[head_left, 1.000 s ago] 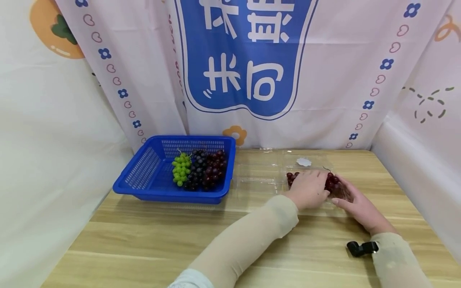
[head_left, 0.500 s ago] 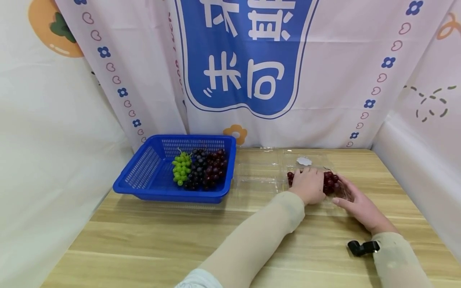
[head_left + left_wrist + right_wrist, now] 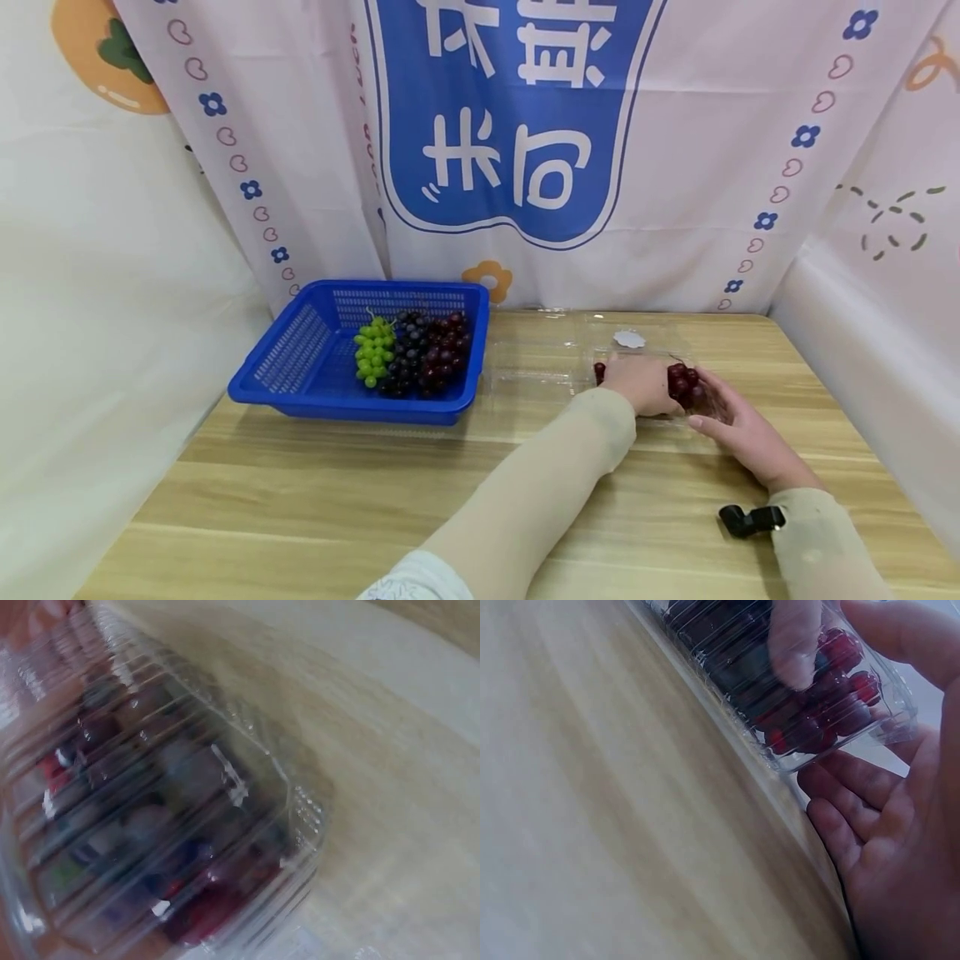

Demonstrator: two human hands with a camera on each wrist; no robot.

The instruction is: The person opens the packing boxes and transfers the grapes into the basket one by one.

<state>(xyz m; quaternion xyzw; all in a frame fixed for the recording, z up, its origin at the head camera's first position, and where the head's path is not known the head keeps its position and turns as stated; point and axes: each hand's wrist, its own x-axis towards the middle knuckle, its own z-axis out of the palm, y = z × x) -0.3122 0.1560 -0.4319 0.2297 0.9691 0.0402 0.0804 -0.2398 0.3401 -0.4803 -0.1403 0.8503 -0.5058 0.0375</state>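
A bunch of dark red grapes (image 3: 682,383) lies in a clear plastic box (image 3: 289,799) whose lid (image 3: 660,333) is folded back toward the wall. My left hand (image 3: 641,383) is down on the grapes from above, mostly covering them; its fingertips are hidden. One of its digits (image 3: 791,652) shows straight over the grapes in the right wrist view. With thumb and fingers bent about the box's right end, my right hand (image 3: 753,442) holds the box there. Red grapes show through the ridged side in the blurred left wrist view.
Left on the wooden table (image 3: 315,517) stands a blue basket (image 3: 277,392) with green grapes (image 3: 372,350), black grapes (image 3: 405,354) and dark red grapes (image 3: 444,358). Another open clear box (image 3: 532,377) sits between basket and hands. A printed cloth (image 3: 675,167) hangs behind.
My left hand has shifted slightly, its fingers going from lying forward over the grapes to pointing farther down among them. My right hand has stayed at the box's end.
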